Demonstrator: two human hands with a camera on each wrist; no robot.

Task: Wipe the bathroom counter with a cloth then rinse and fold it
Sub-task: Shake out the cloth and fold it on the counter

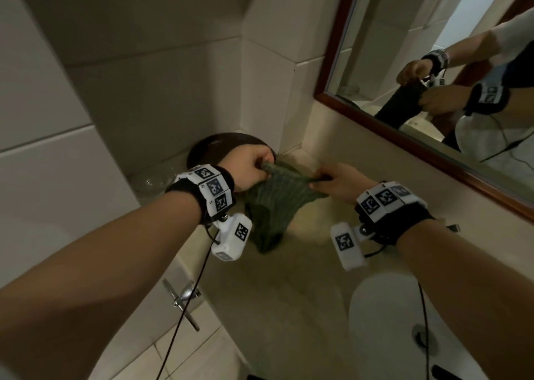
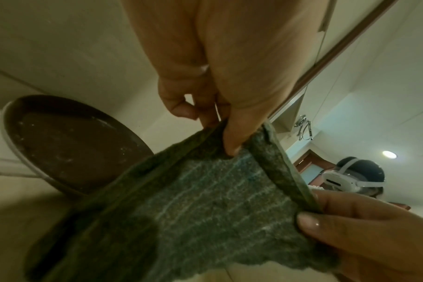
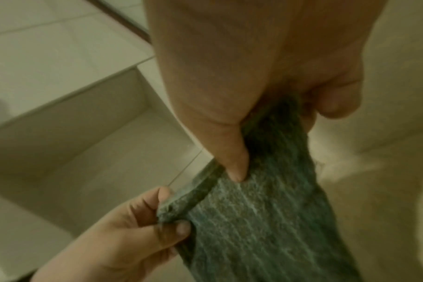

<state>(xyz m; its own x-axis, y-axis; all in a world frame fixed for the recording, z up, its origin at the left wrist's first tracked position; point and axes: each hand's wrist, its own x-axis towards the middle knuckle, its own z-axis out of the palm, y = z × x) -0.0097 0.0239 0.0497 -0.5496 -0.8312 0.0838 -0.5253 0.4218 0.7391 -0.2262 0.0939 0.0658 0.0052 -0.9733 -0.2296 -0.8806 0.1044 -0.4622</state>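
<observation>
Each pinching a top corner, the left hand [image 1: 251, 167] and right hand [image 1: 338, 181] held the cloth [image 1: 274, 203], which hung limp above the surface [image 1: 289, 278], looking soft, light and best gripped along its hemmed edge.

Bare beige stone counter [image 1: 289, 287] open at lower centre, round dark brown dish [image 1: 208, 145] blocking upper-centre corner, wood-framed mirror [image 1: 404, 137] walling the right

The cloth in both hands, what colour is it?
Dark green cloth with faint pale stripes, clearest in the left wrist view.
</observation>
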